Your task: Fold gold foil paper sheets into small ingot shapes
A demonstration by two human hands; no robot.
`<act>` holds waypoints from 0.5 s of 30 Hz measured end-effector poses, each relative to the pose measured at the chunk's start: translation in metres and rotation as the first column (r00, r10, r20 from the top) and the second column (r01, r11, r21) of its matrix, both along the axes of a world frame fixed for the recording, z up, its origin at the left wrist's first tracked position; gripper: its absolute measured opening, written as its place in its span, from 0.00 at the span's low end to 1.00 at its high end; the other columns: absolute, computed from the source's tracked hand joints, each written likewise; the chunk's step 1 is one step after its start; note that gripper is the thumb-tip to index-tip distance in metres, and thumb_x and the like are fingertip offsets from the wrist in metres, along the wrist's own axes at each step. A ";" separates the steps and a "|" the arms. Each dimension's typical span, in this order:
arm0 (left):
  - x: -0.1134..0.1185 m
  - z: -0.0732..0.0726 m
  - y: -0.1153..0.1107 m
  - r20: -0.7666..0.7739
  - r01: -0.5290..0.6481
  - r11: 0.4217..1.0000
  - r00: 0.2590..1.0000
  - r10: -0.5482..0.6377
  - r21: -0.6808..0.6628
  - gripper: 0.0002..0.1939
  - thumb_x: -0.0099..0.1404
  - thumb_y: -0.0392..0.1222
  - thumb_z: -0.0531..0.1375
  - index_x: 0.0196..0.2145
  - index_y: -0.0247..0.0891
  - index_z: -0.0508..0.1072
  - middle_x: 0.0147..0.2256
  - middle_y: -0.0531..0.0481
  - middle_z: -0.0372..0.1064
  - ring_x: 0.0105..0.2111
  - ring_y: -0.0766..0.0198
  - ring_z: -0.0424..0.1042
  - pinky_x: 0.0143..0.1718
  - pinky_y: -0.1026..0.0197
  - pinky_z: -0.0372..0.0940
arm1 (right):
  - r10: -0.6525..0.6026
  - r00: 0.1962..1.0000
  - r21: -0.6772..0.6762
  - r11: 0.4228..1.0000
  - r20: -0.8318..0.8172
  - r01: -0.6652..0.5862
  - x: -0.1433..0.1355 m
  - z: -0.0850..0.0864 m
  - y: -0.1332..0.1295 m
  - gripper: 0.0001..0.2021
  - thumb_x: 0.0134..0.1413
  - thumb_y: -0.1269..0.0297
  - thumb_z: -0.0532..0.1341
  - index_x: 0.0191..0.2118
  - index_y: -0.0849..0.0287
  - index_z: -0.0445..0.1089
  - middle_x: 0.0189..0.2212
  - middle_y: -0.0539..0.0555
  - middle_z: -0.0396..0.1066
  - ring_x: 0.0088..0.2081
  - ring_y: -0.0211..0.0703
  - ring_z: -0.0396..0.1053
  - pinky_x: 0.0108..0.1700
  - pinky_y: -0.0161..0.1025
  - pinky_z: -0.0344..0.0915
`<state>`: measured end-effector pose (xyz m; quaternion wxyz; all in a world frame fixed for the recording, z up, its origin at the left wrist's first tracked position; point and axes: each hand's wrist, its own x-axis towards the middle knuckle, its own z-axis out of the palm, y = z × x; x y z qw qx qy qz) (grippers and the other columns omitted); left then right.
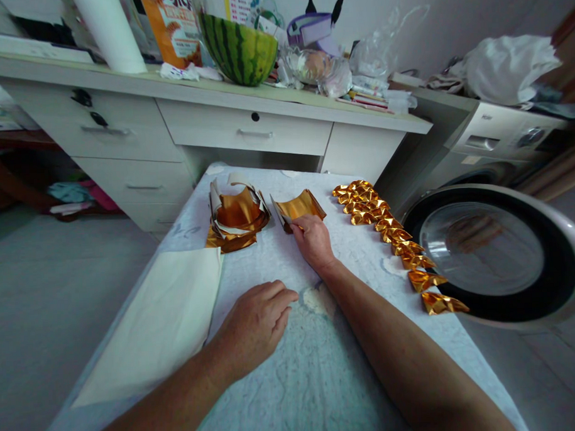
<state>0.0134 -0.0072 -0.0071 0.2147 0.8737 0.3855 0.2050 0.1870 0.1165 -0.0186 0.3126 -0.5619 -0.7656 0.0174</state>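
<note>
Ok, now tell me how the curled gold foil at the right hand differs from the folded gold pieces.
The curled gold foil is broad and smooth; the folded gold pieces are sharply creased and faceted.
The right hand touches the curled gold foil, but not the folded gold pieces, which form a line toward the table's right side.
Both are shiny and lie on the cloth-covered table.

A small "Haier" marks the washing machine [506, 130] — lettering on the orange bag [171, 40] is cut off.
</note>
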 end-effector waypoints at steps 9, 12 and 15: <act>0.000 0.001 0.001 0.058 -0.005 1.000 0.998 0.006 -0.026 0.11 0.66 0.31 0.52 0.42 0.40 0.71 0.38 0.49 0.69 0.39 0.61 0.69 0.43 0.56 0.66 | -0.085 0.990 0.019 0.996 -0.114 0.088 0.006 0.012 -0.008 0.03 0.55 0.70 0.60 0.32 0.58 0.71 0.33 0.54 0.73 0.38 0.46 0.68 0.43 0.40 0.62; -0.001 0.002 0.003 0.114 -0.045 0.999 0.992 0.047 -0.018 0.11 0.66 0.32 0.53 0.43 0.40 0.71 0.40 0.48 0.68 0.41 0.60 0.69 0.44 0.55 0.66 | -0.081 0.987 0.019 0.996 -0.138 0.085 0.009 0.021 -0.016 0.01 0.55 0.68 0.61 0.33 0.58 0.70 0.33 0.54 0.73 0.38 0.46 0.68 0.42 0.39 0.62; -0.002 0.005 0.005 0.182 -0.134 0.991 0.974 0.134 -0.011 0.11 0.66 0.35 0.55 0.46 0.40 0.69 0.43 0.47 0.68 0.46 0.58 0.68 0.49 0.52 0.66 | -0.049 0.991 0.009 0.999 -0.122 0.050 0.009 0.030 -0.031 0.01 0.54 0.68 0.62 0.32 0.57 0.68 0.31 0.52 0.72 0.36 0.44 0.68 0.38 0.37 0.61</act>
